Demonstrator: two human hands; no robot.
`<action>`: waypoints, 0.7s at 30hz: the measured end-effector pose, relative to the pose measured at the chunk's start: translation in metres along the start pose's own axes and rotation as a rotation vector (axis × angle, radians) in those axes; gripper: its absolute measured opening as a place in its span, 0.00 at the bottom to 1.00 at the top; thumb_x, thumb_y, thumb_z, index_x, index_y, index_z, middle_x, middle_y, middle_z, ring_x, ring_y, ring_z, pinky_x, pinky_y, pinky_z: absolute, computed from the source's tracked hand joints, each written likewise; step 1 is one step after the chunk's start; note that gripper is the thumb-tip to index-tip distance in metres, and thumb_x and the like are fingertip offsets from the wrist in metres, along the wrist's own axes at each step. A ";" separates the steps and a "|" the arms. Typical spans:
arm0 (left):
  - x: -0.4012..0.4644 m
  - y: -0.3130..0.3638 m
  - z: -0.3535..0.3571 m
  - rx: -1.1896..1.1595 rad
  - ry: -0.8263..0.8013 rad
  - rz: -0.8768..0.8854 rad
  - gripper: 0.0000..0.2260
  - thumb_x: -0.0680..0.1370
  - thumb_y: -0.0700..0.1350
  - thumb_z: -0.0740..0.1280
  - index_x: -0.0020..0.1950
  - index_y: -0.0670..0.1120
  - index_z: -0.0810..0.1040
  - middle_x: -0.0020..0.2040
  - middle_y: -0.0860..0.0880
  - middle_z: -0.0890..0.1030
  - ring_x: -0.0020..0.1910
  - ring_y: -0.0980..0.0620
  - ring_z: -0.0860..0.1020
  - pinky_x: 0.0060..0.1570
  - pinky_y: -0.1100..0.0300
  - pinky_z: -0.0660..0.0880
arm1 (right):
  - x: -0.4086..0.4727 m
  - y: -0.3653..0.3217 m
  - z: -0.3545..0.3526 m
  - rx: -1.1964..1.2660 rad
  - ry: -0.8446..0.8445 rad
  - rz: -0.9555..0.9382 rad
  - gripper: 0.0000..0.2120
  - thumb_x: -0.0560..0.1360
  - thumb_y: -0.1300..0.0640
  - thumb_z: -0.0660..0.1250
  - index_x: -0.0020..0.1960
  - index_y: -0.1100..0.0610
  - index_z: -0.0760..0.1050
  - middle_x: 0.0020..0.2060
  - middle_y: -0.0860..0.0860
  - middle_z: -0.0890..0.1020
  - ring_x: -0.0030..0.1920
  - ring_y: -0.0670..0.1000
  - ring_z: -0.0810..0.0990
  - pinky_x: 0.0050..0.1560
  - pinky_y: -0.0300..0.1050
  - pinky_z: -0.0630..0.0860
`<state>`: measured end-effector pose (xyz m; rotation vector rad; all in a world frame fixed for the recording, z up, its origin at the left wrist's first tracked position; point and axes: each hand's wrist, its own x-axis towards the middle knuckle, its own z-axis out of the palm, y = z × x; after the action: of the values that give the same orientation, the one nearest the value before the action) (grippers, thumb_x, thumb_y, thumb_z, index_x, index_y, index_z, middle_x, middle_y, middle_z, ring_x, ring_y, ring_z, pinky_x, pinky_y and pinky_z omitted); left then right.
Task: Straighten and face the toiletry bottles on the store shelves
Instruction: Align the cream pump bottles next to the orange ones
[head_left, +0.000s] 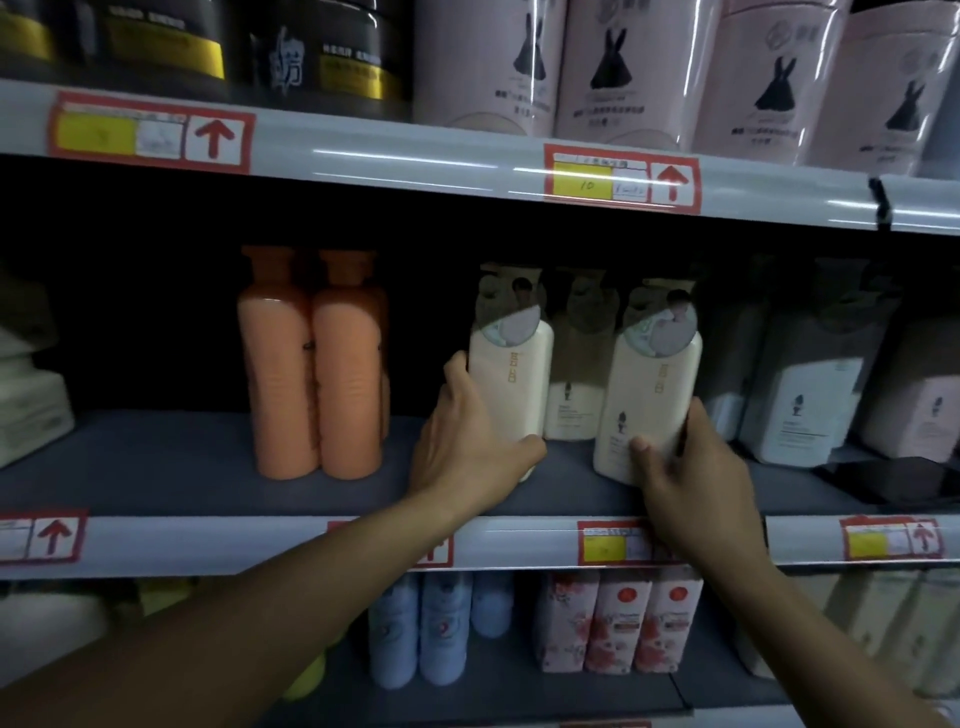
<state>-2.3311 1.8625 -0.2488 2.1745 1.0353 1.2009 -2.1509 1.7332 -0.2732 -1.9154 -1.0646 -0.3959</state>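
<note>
The left hand (470, 452) wraps around the bottom of a cream bottle (511, 384), with the thumb on the front near its base and the fingers curled round its left side. The right hand (691, 467) grips a second cream bottle (649, 395), thumb on the front and fingers round its right side. Both bottles are on the middle shelf (156, 467), to the right of the two orange bottles (311, 364). The second cream bottle sits closer to the shelf's front edge than the first one and leans a little to the right. A third cream bottle (574, 384) stands between them, farther back in the dark. To do this step well, I think each hand should keep its hold low, so the tall bottles do not tip. Turn each one until its label looks straight out, then stand it flat. Slide the two forward so they make one even line with the orange bottles, not touching too hard. The back bottle may need pulling up too. Go slowly, because a bump could knock the white bottles (810, 405) just to the right. The picture is a bit blurry, so the small words on the labels cannot be read.
</note>
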 end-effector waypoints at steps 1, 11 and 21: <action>-0.001 -0.002 -0.001 0.002 -0.004 0.008 0.45 0.66 0.54 0.78 0.76 0.53 0.54 0.66 0.50 0.76 0.60 0.45 0.79 0.54 0.46 0.80 | -0.002 0.001 0.002 -0.031 0.005 0.008 0.23 0.80 0.45 0.66 0.71 0.54 0.67 0.63 0.56 0.81 0.59 0.62 0.81 0.51 0.57 0.80; -0.020 -0.023 -0.030 -0.014 -0.050 0.072 0.40 0.74 0.52 0.75 0.80 0.51 0.57 0.74 0.50 0.72 0.68 0.49 0.76 0.65 0.50 0.77 | -0.045 -0.004 0.006 -0.081 0.161 0.041 0.33 0.77 0.52 0.72 0.76 0.61 0.64 0.67 0.61 0.70 0.67 0.62 0.70 0.64 0.61 0.74; -0.125 -0.077 -0.108 0.041 0.114 0.297 0.11 0.74 0.43 0.69 0.54 0.55 0.77 0.51 0.60 0.76 0.53 0.58 0.77 0.53 0.60 0.75 | -0.160 -0.043 0.046 0.238 0.120 -0.104 0.19 0.70 0.50 0.65 0.53 0.61 0.83 0.44 0.56 0.80 0.40 0.61 0.80 0.49 0.49 0.76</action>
<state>-2.4961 1.8153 -0.3096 2.3768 0.8052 1.4598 -2.2844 1.6976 -0.3762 -1.6117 -1.0834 -0.4172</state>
